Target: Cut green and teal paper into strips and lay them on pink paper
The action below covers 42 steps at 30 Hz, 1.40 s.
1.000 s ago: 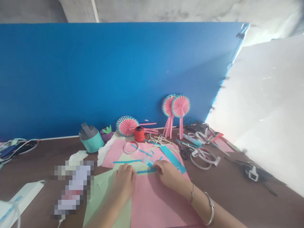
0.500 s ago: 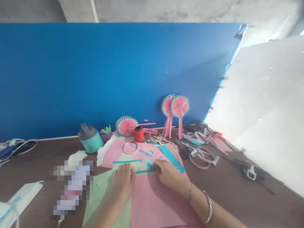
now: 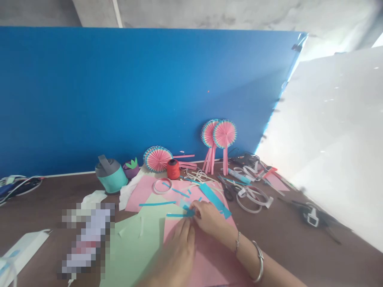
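A narrow blue paper strip lies along the top edge of a pink paper sheet. At its right end my right hand is closed in a pinch on the strip; the fingertips are partly hidden. My left hand rests flat on the pink sheet just below the strip, fingers stretched out and close to the right hand. Under and left of the pink sheet is a light green sheet. Another blue strip lies on the green paper, and a wider blue piece sits beyond my right hand.
Scissors, a tape roll and a red thread spool lie behind the sheets. Folded pink paper fans lean on the blue partition. A teal container stands left; cable loops lie right.
My left hand has moved right and towards me, from the strip's left end to below its right part. The right hand stays at the right end. The view has shifted slightly.
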{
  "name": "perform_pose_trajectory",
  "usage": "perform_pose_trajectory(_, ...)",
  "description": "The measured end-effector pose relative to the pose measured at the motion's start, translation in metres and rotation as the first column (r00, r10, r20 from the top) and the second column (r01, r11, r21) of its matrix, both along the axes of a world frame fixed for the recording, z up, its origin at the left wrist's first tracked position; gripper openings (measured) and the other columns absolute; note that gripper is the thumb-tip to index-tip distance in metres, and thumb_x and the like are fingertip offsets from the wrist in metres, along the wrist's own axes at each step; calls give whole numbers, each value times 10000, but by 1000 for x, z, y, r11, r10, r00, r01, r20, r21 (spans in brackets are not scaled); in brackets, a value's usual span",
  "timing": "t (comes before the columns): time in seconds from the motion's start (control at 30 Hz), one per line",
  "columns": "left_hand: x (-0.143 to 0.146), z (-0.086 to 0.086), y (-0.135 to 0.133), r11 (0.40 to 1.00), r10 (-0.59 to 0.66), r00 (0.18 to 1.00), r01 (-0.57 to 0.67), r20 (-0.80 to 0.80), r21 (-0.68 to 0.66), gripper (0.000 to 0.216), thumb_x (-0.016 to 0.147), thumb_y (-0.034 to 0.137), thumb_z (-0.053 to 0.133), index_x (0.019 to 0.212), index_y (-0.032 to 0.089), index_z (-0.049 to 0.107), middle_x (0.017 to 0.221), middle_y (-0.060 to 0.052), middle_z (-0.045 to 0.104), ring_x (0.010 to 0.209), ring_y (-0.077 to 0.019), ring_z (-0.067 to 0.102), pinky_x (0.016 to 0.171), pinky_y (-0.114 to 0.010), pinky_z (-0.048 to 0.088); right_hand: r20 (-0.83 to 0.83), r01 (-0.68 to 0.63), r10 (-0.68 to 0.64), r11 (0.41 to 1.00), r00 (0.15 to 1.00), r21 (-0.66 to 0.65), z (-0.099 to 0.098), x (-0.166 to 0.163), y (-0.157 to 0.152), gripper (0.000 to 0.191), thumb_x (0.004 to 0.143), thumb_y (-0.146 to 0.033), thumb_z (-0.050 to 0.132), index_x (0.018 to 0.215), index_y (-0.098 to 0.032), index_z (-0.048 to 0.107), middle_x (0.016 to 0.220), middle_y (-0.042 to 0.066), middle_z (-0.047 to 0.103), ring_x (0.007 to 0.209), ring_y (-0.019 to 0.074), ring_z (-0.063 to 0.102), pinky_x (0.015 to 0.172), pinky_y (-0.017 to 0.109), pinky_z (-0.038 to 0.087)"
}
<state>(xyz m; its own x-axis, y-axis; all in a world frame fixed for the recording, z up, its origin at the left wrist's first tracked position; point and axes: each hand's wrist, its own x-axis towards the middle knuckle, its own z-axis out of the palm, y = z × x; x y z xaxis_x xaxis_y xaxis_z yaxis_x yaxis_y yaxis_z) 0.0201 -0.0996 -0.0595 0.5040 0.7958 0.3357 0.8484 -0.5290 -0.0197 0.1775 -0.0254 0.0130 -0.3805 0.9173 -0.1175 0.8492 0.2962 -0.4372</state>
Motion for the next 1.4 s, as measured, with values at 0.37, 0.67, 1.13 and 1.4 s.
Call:
perform_pose_trajectory(0.37, 11, -22, 2, 997, 57, 997, -55, 51, -46, 628, 919, 306, 458, 1469, 8, 392, 1498, -279, 433, 1394, -409, 403, 1074, -574, 436, -40, 40, -38, 999, 998, 37, -5, 2, -1, 405, 728, -52, 523, 1085, -174, 669, 858, 62, 718, 848, 207, 621, 725, 275, 354)
perform_pose_trajectory(0.67, 15, -17, 1, 996, 87, 995, -86, 39, -23, 548, 932, 345, 448, 1380, 39, 525, 1492, -252, 460, 1372, -402, 440, 1070, -569, 447, -103, 80, -77, 997, 992, 20, -7, 16, 2, 343, 726, -67, 535, 1026, -171, 664, 818, 41, 723, 772, 174, 622, 675, 241, 355)
perform_pose_trajectory(1.13, 15, -8, 1, 996, 87, 995, -87, 43, -4, 551, 926, 336, 443, 1382, 34, 511, 1446, -260, 513, 1344, -388, 481, 1044, -537, 483, -103, 45, -45, 999, 994, -1, -3, 23, 3, 299, 740, -76, 561, 997, -192, 661, 852, 35, 733, 808, 175, 634, 700, 238, 365)
perform_pose_trajectory(1.4, 14, -17, 1, 996, 95, 993, -94, 65, -6, 555, 935, 342, 444, 1412, 61, 478, 1460, -247, 503, 1362, -383, 461, 1057, -549, 464, -125, -52, 55, 998, 991, 26, -5, 34, 11, 215, 778, -126, 601, 966, -187, 685, 834, 33, 710, 788, 164, 612, 672, 234, 366)
